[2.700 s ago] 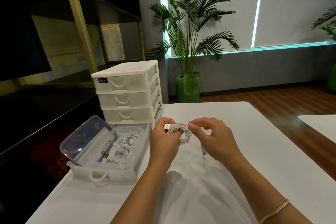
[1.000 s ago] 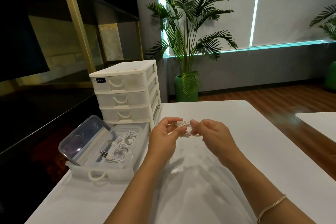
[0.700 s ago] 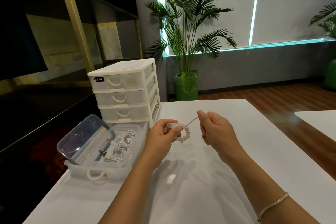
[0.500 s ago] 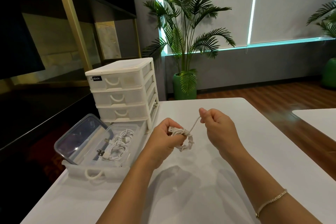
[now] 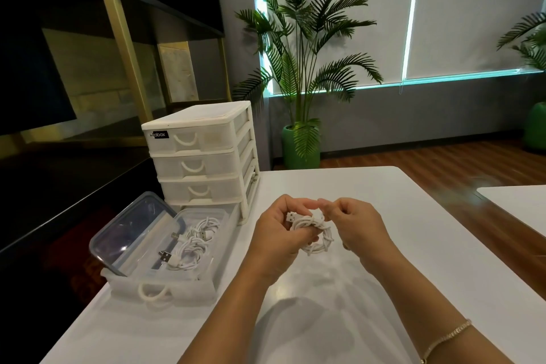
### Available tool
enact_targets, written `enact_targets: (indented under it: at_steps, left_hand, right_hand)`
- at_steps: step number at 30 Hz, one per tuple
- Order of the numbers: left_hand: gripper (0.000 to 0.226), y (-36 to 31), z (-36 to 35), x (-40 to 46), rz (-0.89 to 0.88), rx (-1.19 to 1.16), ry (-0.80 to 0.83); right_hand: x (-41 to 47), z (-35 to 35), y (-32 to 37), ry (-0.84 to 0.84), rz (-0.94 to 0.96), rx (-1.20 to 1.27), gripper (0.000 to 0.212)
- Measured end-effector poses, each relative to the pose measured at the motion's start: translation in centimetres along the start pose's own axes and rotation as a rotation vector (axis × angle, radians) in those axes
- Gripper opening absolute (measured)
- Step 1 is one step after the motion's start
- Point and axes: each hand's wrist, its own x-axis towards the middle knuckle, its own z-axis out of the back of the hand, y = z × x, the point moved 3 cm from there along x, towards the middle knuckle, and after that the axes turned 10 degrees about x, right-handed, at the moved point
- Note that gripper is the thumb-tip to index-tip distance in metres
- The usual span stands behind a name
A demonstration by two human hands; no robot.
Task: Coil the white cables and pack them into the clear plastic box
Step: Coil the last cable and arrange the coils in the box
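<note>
Here, above the white table (image 5: 384, 245), the left hand (image 5: 274, 241) grips the small coiled white cable (image 5: 314, 232); the right hand (image 5: 353, 226) pinches its top. Leftward, the clear plastic box (image 5: 215, 224) holds other coiled white cables (image 5: 192, 241).

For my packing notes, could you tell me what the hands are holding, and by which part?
Both hold one coiled white cable: the left hand grips the coil beside its USB plug, the right hand pinches its top.

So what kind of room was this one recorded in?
Probably an office or lounge-style room rather than a home kitchen or workshop: a plain white table, a potted palm by blind-covered windows, and wood flooring.
</note>
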Motion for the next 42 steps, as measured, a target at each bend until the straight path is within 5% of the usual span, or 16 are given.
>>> enact_targets:
  at_steps: [8, 16, 23, 27, 42]
  left_hand:
    - [0.022, 0.5, -0.2, 0.1, 0.029, -0.013, 0.007]
    - [0.024, 1.5, 1.2, 0.8, 0.079, -0.075, -0.331]
    - [0.024, 1.9, 1.8, 0.7, 0.087, -0.061, -0.491]
    - [0.024, 1.8, 1.4, 0.5, 0.103, -0.030, -0.527]
    - [0.040, 1.8, 1.0, 0.8, 0.340, -0.238, -0.145]
  right_hand:
    - [-0.1, -0.6, -0.9, 0.121, -0.161, 0.034, 0.036]
    - [-0.7, -0.4, 0.8, -0.094, 0.126, -0.152, 0.025]
    - [-1.5, -1.2, 1.6, -0.024, 0.331, -0.311, 0.021]
    - [-1.4, -1.4, 1.3, 0.079, 0.211, -0.234, 0.021]
    - [-1.1, -0.7, 1.1, 0.051, 0.187, -0.181, 0.014]
